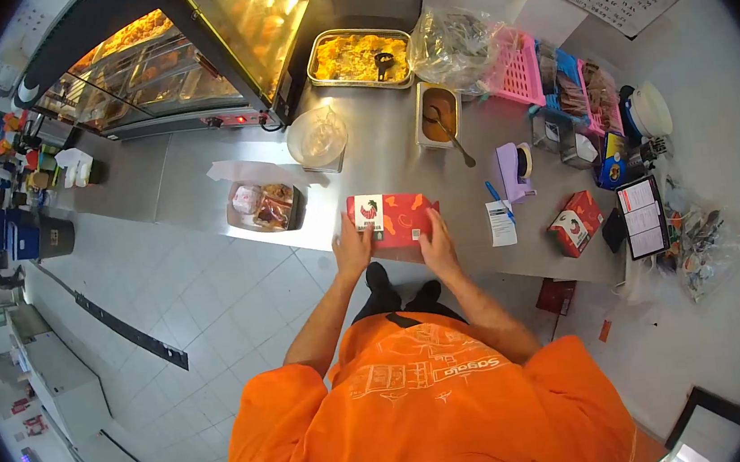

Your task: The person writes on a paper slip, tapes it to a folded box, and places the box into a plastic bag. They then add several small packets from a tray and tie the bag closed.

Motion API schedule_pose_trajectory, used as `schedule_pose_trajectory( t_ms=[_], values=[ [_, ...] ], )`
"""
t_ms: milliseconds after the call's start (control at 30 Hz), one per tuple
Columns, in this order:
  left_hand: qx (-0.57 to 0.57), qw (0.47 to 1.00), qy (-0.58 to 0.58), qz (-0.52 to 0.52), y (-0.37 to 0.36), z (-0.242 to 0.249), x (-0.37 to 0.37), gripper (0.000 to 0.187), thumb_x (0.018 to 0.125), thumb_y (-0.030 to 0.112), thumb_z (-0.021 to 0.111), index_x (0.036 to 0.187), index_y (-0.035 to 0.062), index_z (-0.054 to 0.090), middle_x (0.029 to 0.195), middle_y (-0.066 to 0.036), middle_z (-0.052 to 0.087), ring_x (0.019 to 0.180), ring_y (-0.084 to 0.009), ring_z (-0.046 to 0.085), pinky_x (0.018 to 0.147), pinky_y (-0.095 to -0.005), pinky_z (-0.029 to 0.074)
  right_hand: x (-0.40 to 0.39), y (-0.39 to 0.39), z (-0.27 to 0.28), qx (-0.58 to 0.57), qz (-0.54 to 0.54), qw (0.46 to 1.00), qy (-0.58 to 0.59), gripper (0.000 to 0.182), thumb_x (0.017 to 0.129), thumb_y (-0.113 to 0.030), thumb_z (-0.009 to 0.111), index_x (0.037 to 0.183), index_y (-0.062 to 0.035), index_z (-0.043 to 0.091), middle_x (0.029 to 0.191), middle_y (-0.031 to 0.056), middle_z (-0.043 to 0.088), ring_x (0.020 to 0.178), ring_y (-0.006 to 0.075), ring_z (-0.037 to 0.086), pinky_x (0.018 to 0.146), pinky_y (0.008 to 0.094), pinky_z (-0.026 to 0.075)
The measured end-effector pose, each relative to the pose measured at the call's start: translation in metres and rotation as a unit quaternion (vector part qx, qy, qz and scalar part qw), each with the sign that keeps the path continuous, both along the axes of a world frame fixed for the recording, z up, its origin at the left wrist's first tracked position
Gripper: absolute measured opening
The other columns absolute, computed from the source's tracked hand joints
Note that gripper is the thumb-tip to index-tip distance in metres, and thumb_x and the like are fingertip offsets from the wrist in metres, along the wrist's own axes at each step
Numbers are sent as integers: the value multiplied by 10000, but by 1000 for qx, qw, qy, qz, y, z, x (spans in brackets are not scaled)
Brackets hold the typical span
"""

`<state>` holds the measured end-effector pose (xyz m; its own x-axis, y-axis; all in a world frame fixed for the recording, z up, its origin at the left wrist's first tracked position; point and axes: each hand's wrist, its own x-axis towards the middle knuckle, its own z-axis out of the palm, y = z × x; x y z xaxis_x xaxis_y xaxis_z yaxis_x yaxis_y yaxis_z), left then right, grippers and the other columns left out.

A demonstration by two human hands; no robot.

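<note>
A red cardboard food box with a white label panel sits closed at the front edge of the steel counter. My left hand grips its left end, and my right hand grips its right end. To the left stands an open food box holding a wrapped item and pieces of food. Just behind is a clear round tub. What lies inside the closed box is hidden.
At the back are a tray of yellow food, a sauce pan with a ladle and a lit display warmer. Rightward lie a tape dispenser, a slip with a pen, another red box, a tablet and pink baskets.
</note>
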<state>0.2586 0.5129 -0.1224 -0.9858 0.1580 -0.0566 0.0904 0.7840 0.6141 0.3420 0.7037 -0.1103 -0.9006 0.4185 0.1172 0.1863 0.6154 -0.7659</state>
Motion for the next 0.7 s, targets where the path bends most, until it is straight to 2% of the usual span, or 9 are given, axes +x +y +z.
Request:
schedule_pose_trajectory(
  t_ms=[67,100,200,233,333,367,467,500,700],
  values=[
    [189,970,-147,26,-2,6,2,696,889,287,654,1447,13,343,1127,-179,674,1029,-318,650,882,-429,479,-8,-7,-11,-132,-92,986,-32,502,903,-152,612,1371,-14,494,1285,227,572,1252,304,531,1032,373,423],
    [238,968,-82,11,-3,2,4,647,867,242,693,1403,9,414,841,-128,720,793,-323,694,764,-386,524,-14,-7,-15,-147,-102,980,-83,481,916,-174,612,1345,16,510,1253,216,600,1213,288,563,1018,356,432],
    [204,973,-107,-13,-8,-10,-5,600,860,220,705,1380,35,469,950,-158,708,901,-310,681,835,-392,507,-17,-1,-27,-192,-106,971,-91,446,926,-228,624,1273,48,569,1137,185,670,1092,245,628,967,322,459],
    [262,962,-75,-24,-11,-21,-7,592,873,232,703,1377,24,473,1108,-177,672,1007,-296,651,869,-391,493,-20,3,-25,-206,-103,971,-69,439,925,-244,630,1250,48,591,1094,174,691,1051,232,646,949,313,468],
    [316,947,24,-48,-17,-25,-13,564,899,245,685,1361,-7,482,1264,-175,602,1142,-281,588,960,-383,457,-21,17,-4,-226,-114,967,-39,408,915,-282,639,1202,8,637,1147,198,668,1068,256,641,921,341,480],
    [365,923,-113,-40,-25,-11,-12,554,930,263,653,1355,-45,474,1320,-164,567,1209,-253,544,1029,-363,416,-24,21,-5,-239,-104,965,-27,398,928,-289,620,1181,17,647,1116,175,679,1039,239,642,920,333,475],
    [376,888,-260,-40,-32,45,-25,554,956,270,612,1377,-52,449,1341,-167,554,1226,-238,533,1059,-344,387,-30,29,0,-274,-98,955,-55,388,938,-286,604,1173,19,650,1107,155,680,1036,223,636,923,323,469],
    [360,908,-205,-66,-32,43,-29,537,970,304,586,1358,-51,479,1308,-176,579,1178,-232,565,1010,-328,422,-31,31,5,-286,-93,953,-44,388,940,-290,599,1176,14,651,1109,141,684,1033,200,631,923,311,465],
    [297,921,-243,-61,-34,23,-36,488,973,328,565,1262,-65,570,1168,-206,650,1108,-227,605,962,-306,445,-21,19,-7,-328,-124,936,-33,389,944,-296,593,1168,15,658,1112,124,687,1026,176,628,921,303,465]
  ],
)
